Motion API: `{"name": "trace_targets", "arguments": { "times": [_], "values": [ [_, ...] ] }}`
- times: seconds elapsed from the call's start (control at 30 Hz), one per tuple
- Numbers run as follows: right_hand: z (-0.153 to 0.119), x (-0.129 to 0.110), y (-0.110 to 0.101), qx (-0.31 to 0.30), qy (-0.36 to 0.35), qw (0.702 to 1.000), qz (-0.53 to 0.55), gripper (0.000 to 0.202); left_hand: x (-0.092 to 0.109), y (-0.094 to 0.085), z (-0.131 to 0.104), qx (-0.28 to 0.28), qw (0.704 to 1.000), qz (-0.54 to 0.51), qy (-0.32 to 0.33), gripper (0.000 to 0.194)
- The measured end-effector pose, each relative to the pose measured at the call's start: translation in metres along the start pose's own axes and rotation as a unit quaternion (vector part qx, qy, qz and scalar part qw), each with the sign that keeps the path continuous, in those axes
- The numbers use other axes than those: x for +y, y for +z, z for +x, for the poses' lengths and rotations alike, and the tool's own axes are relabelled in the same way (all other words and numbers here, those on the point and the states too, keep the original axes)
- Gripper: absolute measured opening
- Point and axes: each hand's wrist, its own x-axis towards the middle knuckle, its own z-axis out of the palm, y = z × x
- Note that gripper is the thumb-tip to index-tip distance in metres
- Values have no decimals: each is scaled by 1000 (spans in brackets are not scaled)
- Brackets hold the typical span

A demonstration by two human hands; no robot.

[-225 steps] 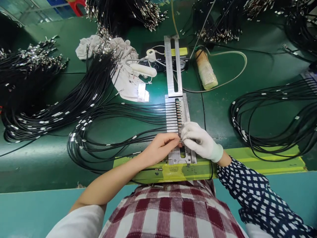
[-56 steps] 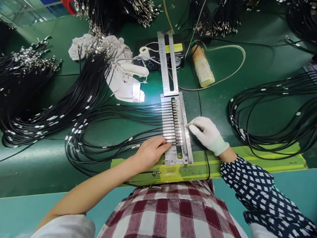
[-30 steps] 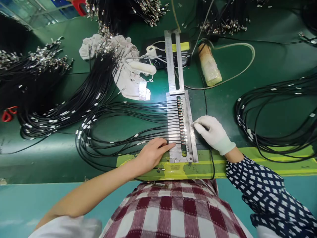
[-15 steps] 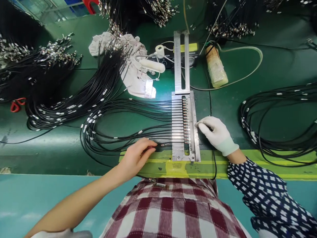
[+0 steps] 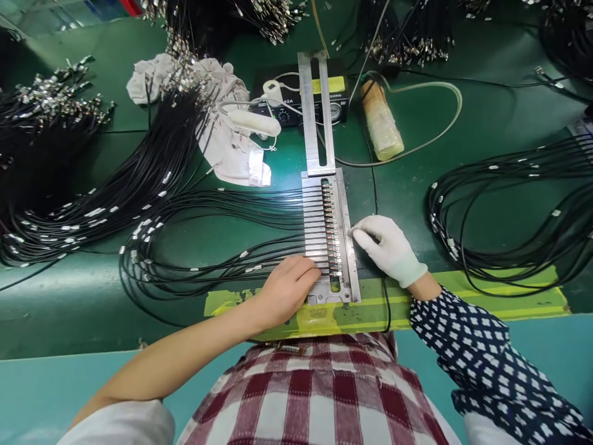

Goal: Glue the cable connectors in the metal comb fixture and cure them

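Observation:
A metal fixture (image 5: pixel 315 235) lies on the bench, with black cables (image 5: pixel 259 196) side by side in its grooves. Their small metal connectors (image 5: pixel 330 216) sit in a row along its slot. My bare left hand (image 5: pixel 288 290) is over the lower grooves, fingers closed on a black cable; the fingers hide its end. At the fixture's right edge my right hand (image 5: pixel 389 250), in a white glove, is closed, thumb and forefinger pinched on the rim. A slotted metal frame (image 5: pixel 306 117) extends from the fixture's far end.
Behind the frame stands a black control box (image 5: pixel 290 116). A white lamp (image 5: pixel 254 123) and white cloth (image 5: pixel 231 154) lie left of it; a wrapped block (image 5: pixel 382 127) is right. Cable bundles lie at left (image 5: pixel 134 161) and right (image 5: pixel 463 259). Yellow tape (image 5: pixel 463 290) lines the front edge.
My left hand has moved right, from beside the fixture onto its lower grooves, bringing the cable with it. My right hand stays at the fixture's edge. The whole view has shifted.

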Motion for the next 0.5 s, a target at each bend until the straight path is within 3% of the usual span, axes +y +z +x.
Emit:
{"name": "trace_targets", "arguments": {
  "times": [0.37,0.5],
  "values": [
    [0,0,-1,-7,1,1000,0,25,-4,2,1,-7,997,-4,75,23],
    [0,0,-1,-10,0,1000,5,25,-6,0,-9,-9,998,-25,58,26]
  ]
}}
